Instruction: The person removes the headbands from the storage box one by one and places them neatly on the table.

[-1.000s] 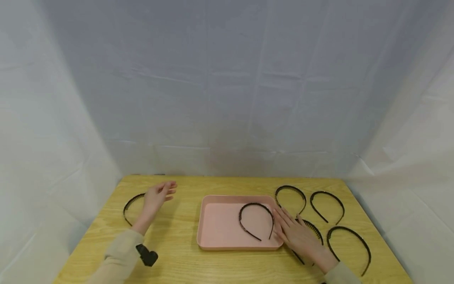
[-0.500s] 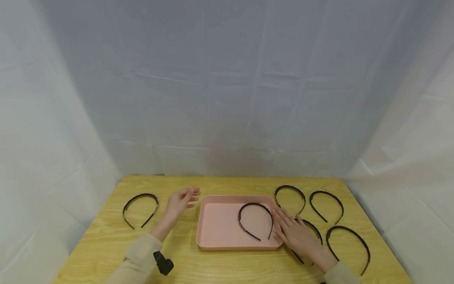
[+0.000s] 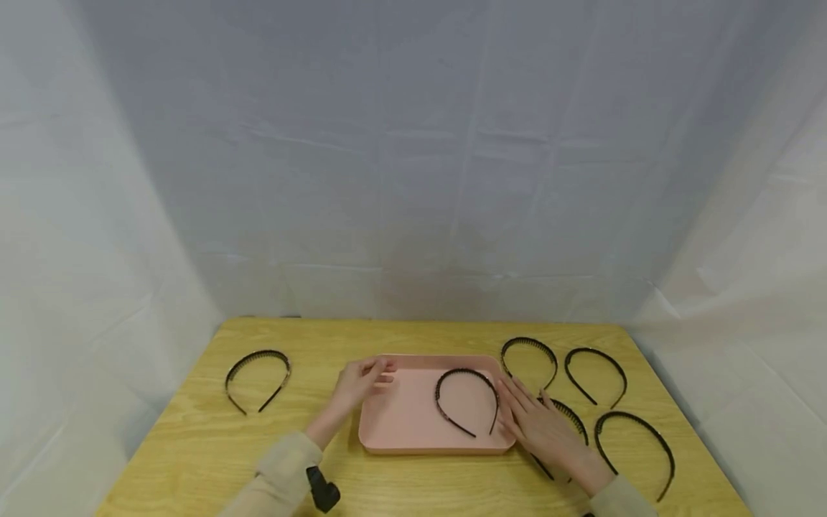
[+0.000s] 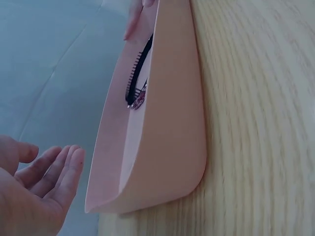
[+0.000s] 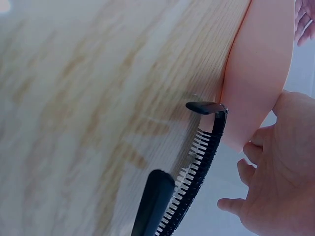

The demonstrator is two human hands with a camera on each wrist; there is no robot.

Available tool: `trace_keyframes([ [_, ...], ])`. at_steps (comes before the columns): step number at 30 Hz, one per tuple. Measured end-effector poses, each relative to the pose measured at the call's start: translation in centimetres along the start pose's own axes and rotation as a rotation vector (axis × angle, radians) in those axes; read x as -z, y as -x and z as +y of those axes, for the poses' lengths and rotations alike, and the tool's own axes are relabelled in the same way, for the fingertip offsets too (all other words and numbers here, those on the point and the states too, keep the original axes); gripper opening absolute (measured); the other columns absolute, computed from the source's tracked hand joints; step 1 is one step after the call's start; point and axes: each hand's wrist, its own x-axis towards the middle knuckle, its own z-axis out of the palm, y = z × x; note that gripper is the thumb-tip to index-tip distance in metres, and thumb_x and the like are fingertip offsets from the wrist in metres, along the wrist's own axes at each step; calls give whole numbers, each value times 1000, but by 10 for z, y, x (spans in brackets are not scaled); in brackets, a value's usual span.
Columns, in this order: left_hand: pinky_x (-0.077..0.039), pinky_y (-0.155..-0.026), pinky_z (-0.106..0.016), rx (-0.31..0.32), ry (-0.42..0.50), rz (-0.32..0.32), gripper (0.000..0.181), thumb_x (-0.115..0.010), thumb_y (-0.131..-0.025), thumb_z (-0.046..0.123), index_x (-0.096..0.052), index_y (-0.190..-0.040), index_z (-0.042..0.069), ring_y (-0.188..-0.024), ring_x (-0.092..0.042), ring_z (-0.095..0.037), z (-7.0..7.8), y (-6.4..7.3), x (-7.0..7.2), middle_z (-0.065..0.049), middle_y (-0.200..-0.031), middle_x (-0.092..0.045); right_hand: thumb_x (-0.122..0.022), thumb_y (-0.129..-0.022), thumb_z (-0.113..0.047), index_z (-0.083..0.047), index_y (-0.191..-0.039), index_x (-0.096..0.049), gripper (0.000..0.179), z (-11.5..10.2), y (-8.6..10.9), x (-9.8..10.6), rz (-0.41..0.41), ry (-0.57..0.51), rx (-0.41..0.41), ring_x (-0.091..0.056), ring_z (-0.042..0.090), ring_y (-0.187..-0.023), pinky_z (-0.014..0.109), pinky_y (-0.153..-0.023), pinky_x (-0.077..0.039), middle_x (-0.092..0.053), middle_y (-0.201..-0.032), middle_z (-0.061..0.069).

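Note:
A pink tray [image 3: 403,424] lies on the wooden table, and a black toothed headband [image 3: 466,371] rests in its right half. My left hand [image 3: 357,385] hovers at the tray's left rim near the back corner, fingers loosely bent and holding nothing; in the left wrist view that hand [image 4: 37,187] is beside the tray wall, a small gap apart. With fingers stretched out, my right hand [image 3: 545,431] lies against the tray's right side. Under it is another headband [image 3: 571,414], partly hidden, whose comb teeth [image 5: 189,184] show in the right wrist view.
A single headband [image 3: 258,354] lies at the far left of the table [image 3: 194,445]. To the right are three more: one behind the right hand [image 3: 530,340], one farther right [image 3: 596,352] and one nearer the front [image 3: 636,416]. White sheeting [image 3: 413,179] encloses the back and sides.
My left hand has moved right, from over the left headband to the tray's left rim, leaving that headband fully in view. The right hand and tray stay put.

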Motion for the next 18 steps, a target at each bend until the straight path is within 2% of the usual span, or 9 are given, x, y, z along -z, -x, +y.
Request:
trace_keyframes([
  [6, -60, -85, -50, -22, -7, -101, 37, -47, -109, 14, -62, -125, -15, -104, -69, -45, -9, 0, -14, -31, -115, -69, -53, -105, -41, -7, -158, -34, 66, 4, 1, -6, 77, -2, 38, -34, 34, -148, 68, -110, -33, -38, -161, 13],
  [13, -62, -79, -47, 39, 29, -160, 37, -45, -109, 13, -61, -124, -17, -100, -70, -45, -17, -2, -33, -30, -113, -70, -51, -106, -40, -6, -159, -31, 66, 1, 1, -1, 29, 2, 17, -30, 33, -150, 69, -112, -31, -33, -164, 11],
  [18, -62, -80, -43, 131, 103, -191, 37, -45, -109, 13, -61, -125, -17, -100, -72, -38, -20, -2, -45, -28, -113, -70, -49, -107, -42, -5, -158, -33, 66, -1, 0, 1, -14, 6, -8, -28, 32, -151, 67, -115, -28, -30, -165, 10],
])
